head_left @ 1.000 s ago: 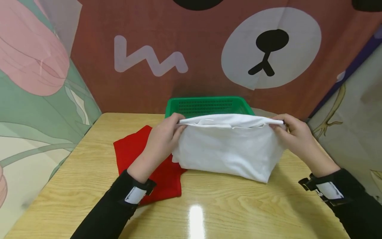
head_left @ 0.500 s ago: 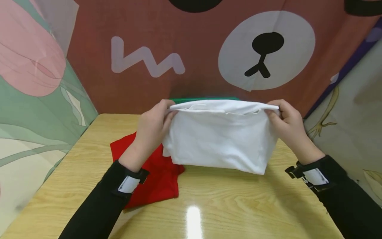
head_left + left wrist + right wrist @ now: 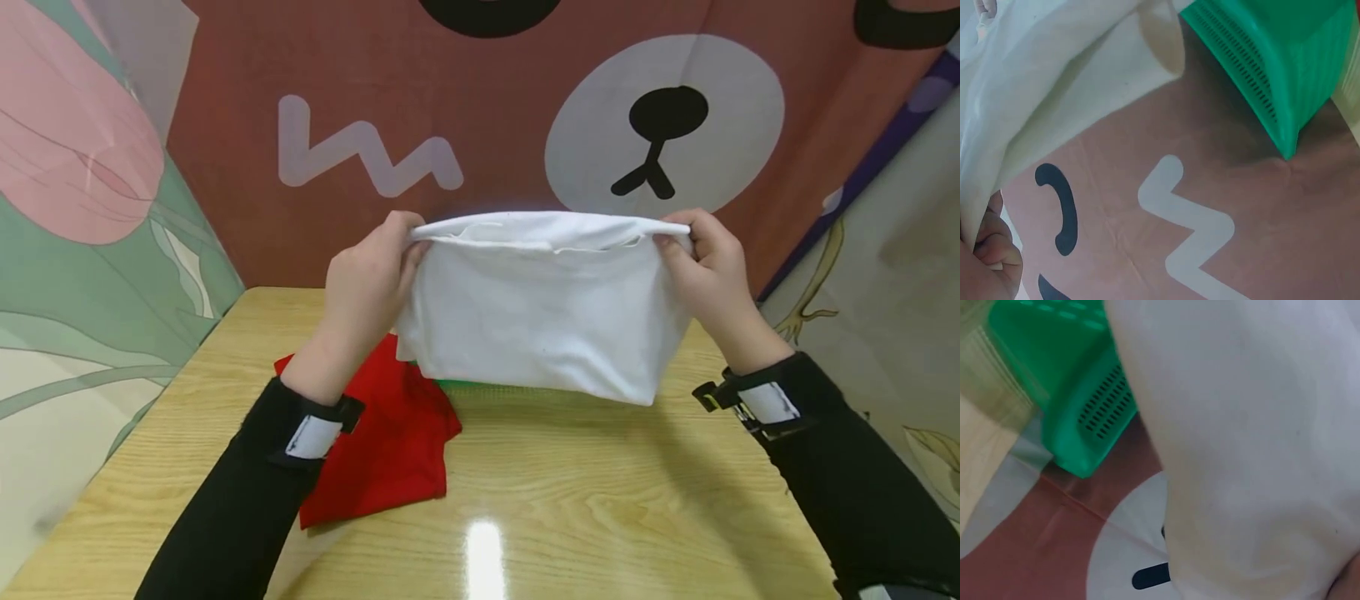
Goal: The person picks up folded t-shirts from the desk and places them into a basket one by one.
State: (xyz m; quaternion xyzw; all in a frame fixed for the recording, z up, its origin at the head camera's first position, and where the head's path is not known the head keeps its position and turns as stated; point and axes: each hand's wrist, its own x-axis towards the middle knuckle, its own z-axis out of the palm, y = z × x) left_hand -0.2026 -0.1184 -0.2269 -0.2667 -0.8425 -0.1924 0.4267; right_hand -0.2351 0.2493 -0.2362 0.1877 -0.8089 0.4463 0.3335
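A folded white cloth (image 3: 532, 317) hangs between my two hands, raised over the far part of the table. My left hand (image 3: 367, 283) pinches its upper left corner, and the right hand (image 3: 708, 275) pinches the upper right one. The top edge is stretched nearly level, with folded layers showing along it, while the lower part droops freely. In the left wrist view, curled fingers (image 3: 999, 250) grip the fabric's edge. The right wrist view is largely filled by the white cloth (image 3: 1241, 444). A red folded cloth (image 3: 393, 442) lies on the table below my left forearm.
A green plastic basket (image 3: 1272, 69) with slotted sides stands at the table's back, mostly hidden behind the white cloth in the head view. The wooden table (image 3: 570, 508) meets a brown printed backdrop (image 3: 225, 208). Patterned cloth walls (image 3: 75, 333) flank both sides.
Both hands have lifted the white cloth upward and slightly left, away from the table. It now covers most of the green basket in the head view. The red cloth stays put.
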